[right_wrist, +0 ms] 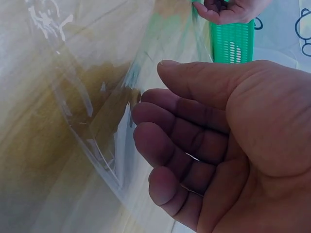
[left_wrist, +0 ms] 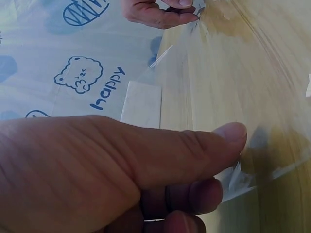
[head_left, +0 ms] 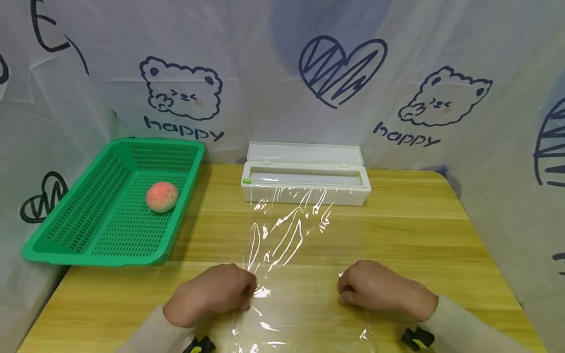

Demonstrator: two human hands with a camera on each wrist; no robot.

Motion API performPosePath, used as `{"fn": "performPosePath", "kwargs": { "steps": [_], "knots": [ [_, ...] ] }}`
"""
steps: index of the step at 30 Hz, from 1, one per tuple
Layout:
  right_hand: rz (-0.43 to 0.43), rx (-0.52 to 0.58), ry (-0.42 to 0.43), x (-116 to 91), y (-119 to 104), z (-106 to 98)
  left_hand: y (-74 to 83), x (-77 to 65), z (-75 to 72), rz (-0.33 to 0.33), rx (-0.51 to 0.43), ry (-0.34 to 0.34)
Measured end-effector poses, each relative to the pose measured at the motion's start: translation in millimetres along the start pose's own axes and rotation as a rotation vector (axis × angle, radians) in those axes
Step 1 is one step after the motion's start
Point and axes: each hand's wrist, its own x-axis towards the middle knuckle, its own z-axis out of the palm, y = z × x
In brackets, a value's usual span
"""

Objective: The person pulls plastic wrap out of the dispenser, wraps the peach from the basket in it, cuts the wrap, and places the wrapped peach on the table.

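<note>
A sheet of clear plastic wrap stretches toward me from a white dispenser box, whose lid stands raised at the back. On the sheet's left edge, my left hand pinches the film between thumb and curled fingers. My right hand holds the opposite edge at its fingertips, where the film bunches up in the right wrist view. Between the two hands the wrap is spread above the table, and its near end runs past the bottom of the head view.
A green perforated basket stands at the left with a pink speckled, peach-like round thing inside. The dispenser is near the back edge of the wooden table. Printed white cloth hangs behind and at both sides.
</note>
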Motion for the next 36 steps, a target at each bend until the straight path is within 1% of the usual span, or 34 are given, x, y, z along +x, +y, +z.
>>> {"fn": "performPosePath", "kwargs": {
  "steps": [8, 12, 21, 36],
  "knots": [
    [0.001, 0.012, -0.007, -0.8, -0.1, -1.0, 0.6, 0.2, -0.6, -0.012, -0.032, -0.028],
    [0.006, 0.034, -0.002, -0.3, 0.3, -2.3, -0.9, 1.0, 0.3, -0.005, -0.029, -0.025],
    [0.0, 0.035, 0.002, 1.6, 2.4, -2.4, -2.2, 1.1, 2.2, 0.018, -0.026, -0.016],
    [-0.001, 0.035, -0.003, 0.5, 2.6, -1.8, -0.6, 1.0, -0.5, 0.004, -0.035, -0.013]
  ]
}}
